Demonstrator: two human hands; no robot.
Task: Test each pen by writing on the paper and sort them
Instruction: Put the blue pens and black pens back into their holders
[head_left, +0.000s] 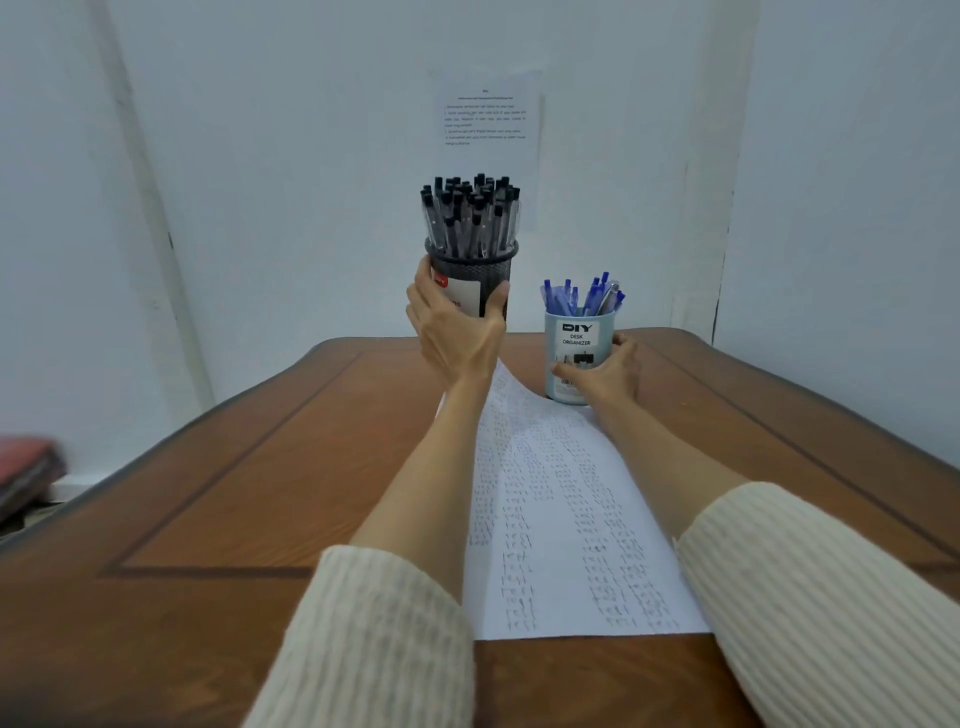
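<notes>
Brown wooden table carries a white paper sheet covered in short pen marks. At its far end the left hand curls fingers and thumb round a black mesh holder packed with black-capped pens, while the right hand clasps a pale blue cup of blue pens beside it.

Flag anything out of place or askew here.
Nothing spilled or damaged. The black mesh pen cup looks lifted off the wooden table in the left hand, and the far end of the white paper curls upward.
</notes>
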